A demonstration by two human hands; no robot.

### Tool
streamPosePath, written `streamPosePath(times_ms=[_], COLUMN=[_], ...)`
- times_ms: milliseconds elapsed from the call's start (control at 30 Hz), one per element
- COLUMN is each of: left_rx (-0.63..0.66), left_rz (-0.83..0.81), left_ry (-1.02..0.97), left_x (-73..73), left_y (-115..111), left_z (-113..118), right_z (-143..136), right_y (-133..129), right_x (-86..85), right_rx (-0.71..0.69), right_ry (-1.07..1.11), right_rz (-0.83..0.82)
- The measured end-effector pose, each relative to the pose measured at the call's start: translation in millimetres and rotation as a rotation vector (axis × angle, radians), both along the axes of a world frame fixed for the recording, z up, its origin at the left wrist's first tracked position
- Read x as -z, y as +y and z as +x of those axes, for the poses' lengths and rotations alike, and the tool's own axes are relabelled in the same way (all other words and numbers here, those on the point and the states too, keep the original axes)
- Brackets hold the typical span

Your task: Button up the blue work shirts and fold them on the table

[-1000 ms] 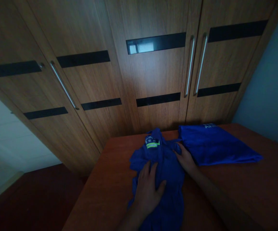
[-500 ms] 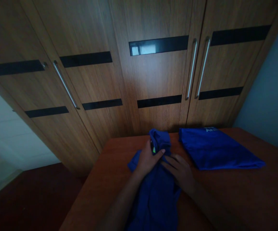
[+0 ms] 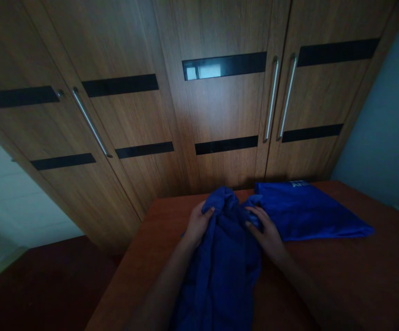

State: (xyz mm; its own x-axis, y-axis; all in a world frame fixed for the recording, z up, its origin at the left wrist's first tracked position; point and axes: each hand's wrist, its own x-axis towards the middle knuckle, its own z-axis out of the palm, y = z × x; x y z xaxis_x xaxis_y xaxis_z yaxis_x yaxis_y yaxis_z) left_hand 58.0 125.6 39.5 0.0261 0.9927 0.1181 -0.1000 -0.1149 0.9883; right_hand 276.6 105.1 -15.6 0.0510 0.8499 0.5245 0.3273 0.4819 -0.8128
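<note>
A dark blue shirt (image 3: 225,262) lies lengthwise on the wooden table (image 3: 151,257), its near end running out of the bottom of the view. At its far end the cloth is bunched and raised. My left hand (image 3: 198,224) is closed on the left side of this bunched part, thumb on top. My right hand (image 3: 267,235) pinches a fold of the shirt on the right side, fingers curled around it. Some fingertips of both hands are hidden by the cloth.
A folded, brighter blue cloth item (image 3: 310,214) with pale lettering lies on the table to the right. Behind the table stands a wooden wardrobe (image 3: 225,110) with long metal handles (image 3: 271,101). A dark red floor (image 3: 58,280) shows at the left.
My hands have moved apart, left hand to the left and right hand slightly up and right. The shirt's far end is spread wider, and the small green patch inside it no longer shows.
</note>
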Motion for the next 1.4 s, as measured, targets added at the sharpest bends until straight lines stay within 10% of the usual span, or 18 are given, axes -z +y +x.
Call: streamPosePath(times_ms=[167,333,600,833,1167,1400], left_rx=[-0.112,-0.209,-0.073,0.032,0.140,0.235], left_rz=[0.077,0.092,0.020,0.087,0.090,0.121], left_ry=[-0.160,-0.183,0.833,1.203,1.281,1.207], left_x=[-42.1,-70.1,-8.7,-4.9,-19.5,-42.8], left_y=[-6.2,-22.3,-35.8,-35.1,11.6,2.7], left_z=[-25.6,-85.1,-170.7,-151.8,-106.1,-106.2], right_z=[33.7,76.3,115.4,118.4,121.4,125.2], right_y=[11.1,7.0,2.2,-5.8,8.5,14.4], right_x=[-8.5,-23.2,-15.3,-37.3,-80.3,-107.1], right_rx=[0.018,0.183,0.235,0.184,-0.232,0.164], right_ry=[0.689,0.805,0.227,-0.218,-0.669,-1.102], right_rz=[-0.274,-0.149,-0.095,-0.077,-0.356,0.060])
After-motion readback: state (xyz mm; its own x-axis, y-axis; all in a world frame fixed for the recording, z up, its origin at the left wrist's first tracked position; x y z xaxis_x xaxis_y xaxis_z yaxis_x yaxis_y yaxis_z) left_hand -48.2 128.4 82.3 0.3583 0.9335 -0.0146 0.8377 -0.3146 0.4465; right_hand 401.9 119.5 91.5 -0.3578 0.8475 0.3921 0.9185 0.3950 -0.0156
